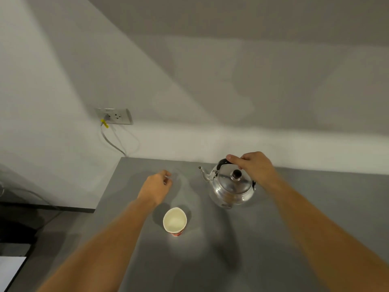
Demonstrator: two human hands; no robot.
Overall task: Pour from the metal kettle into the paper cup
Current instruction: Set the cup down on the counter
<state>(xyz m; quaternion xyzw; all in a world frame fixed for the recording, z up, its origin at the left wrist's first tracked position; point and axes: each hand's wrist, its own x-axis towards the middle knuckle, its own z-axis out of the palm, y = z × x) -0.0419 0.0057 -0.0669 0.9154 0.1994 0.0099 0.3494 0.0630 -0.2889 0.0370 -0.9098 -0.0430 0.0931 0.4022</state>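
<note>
A shiny metal kettle [230,189] stands upright on the grey table [273,239], its spout pointing left and a black knob on its lid. My right hand [253,167] is closed over the kettle's black handle at the top. A white paper cup [174,221] with a red pattern near its base stands upright in front and to the left of the kettle; it looks empty. My left hand [156,187] hovers just behind the cup, fingers loosely curled, holding nothing and not touching the cup.
A white wall runs behind the table, with a socket plate [114,116] and a plugged-in cable hanging down at the left. The table's left edge drops to a dark floor area. A white sheet [10,270] lies at the bottom left.
</note>
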